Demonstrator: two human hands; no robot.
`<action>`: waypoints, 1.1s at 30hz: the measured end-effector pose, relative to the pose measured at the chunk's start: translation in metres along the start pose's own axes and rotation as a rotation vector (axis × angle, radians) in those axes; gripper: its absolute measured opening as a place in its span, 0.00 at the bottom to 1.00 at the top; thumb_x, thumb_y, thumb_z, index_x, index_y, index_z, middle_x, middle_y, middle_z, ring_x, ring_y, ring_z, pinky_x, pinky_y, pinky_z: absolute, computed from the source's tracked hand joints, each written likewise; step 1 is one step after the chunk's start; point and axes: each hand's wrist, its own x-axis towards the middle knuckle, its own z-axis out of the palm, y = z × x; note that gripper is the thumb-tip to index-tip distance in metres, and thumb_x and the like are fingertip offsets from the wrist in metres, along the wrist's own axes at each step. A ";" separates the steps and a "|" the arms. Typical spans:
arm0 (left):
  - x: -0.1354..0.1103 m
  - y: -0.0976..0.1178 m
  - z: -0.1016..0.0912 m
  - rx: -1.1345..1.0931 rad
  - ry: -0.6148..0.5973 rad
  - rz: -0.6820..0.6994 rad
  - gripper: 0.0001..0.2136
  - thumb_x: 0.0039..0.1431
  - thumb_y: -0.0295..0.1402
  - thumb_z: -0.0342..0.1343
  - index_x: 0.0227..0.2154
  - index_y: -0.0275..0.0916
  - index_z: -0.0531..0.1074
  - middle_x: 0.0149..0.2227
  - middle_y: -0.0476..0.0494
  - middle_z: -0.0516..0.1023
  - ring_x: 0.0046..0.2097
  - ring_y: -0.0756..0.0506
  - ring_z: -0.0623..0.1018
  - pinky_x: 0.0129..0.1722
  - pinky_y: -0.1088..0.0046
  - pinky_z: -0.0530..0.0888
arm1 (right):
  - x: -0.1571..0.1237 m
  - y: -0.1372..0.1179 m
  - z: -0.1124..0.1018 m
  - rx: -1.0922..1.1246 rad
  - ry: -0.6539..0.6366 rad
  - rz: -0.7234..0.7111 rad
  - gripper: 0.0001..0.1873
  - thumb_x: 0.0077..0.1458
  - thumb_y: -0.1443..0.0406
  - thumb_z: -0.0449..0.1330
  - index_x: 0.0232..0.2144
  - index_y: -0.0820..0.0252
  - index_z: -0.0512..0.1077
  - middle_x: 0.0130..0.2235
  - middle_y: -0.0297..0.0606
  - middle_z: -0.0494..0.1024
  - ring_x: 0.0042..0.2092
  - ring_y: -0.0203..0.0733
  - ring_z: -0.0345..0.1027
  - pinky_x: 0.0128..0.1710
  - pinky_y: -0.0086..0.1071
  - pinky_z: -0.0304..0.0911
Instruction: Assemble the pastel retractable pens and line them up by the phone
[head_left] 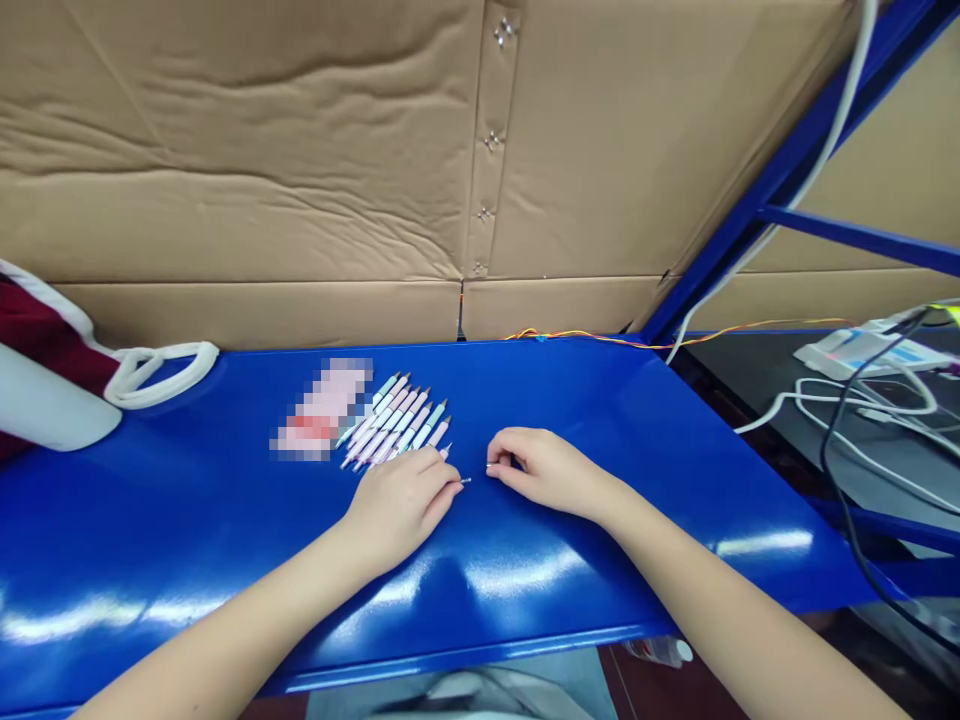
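My left hand [397, 505] rests on the blue metal table [187, 500], its fingertips pinching something small from which a thin metal tip [466, 481] pokes out. A short way to the right, my right hand [546, 470] has its curled fingers around a tiny silver piece [490, 466]. Just beyond my left hand lies a tight row of several pink and teal pens [394, 420], side by side and slanted. A flat pink packet [322, 410], blurred out, lies against the row's left side.
A white bottle [45, 395] and a dark red bag with white straps [142, 370] lie at the table's left end. Cardboard [262, 170] lines the wall behind. Blue shelf framing [795, 160], thin wires and white cables run along the right, near a white device [862, 350].
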 end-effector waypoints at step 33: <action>-0.002 -0.013 -0.035 0.076 -0.068 -0.077 0.08 0.60 0.38 0.51 0.32 0.42 0.72 0.29 0.50 0.77 0.32 0.48 0.75 0.30 0.74 0.68 | -0.001 0.004 -0.006 -0.190 0.340 -0.119 0.05 0.58 0.68 0.54 0.34 0.59 0.70 0.36 0.41 0.73 0.39 0.43 0.62 0.40 0.37 0.55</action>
